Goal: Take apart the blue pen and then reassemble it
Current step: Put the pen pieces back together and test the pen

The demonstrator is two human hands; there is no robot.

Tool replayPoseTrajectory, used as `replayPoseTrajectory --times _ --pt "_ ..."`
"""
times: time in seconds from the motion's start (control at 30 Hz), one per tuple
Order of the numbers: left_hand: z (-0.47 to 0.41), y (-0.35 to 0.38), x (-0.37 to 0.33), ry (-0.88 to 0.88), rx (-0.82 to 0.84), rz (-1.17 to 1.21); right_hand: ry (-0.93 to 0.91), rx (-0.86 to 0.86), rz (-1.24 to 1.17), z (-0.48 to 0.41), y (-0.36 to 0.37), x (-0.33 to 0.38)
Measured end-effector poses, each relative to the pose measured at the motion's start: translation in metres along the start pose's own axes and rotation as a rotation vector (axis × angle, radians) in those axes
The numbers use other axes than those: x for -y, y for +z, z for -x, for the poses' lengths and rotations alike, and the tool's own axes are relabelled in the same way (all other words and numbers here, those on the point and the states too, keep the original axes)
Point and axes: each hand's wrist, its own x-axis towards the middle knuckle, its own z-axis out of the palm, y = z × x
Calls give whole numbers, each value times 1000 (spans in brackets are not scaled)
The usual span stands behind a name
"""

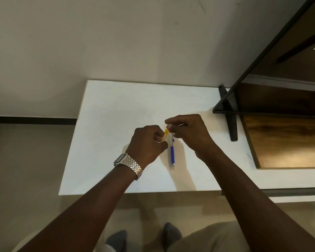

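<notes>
Pale cream wall (116, 42) fills the upper view, beige floor (25, 151) at nine o'clock, and a dark-framed wooden shelf unit (280, 135) sits at three o'clock. Centre stage, the flat white tabletop (125, 110). Left hand (146, 142), with a silver metal-link wristwatch (128, 163), pinches a small orange tube (165, 134). Right hand (189, 132) is curled closed at the tube's tip; what it holds, cannot tell. Blue pen with silver clip end (172, 151) lies just below the hands, tip toward six o'clock.

We see a blue-and-silver pen (172, 153), a yellow-orange piece (165, 134), a white table (116, 110), a silver watch (128, 163).
</notes>
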Motion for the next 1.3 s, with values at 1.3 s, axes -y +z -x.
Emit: replayPoseTrajectory --times 1.3 --pt "3 9 -4 155 -62 -172 12 181 255 -3 -25 11"
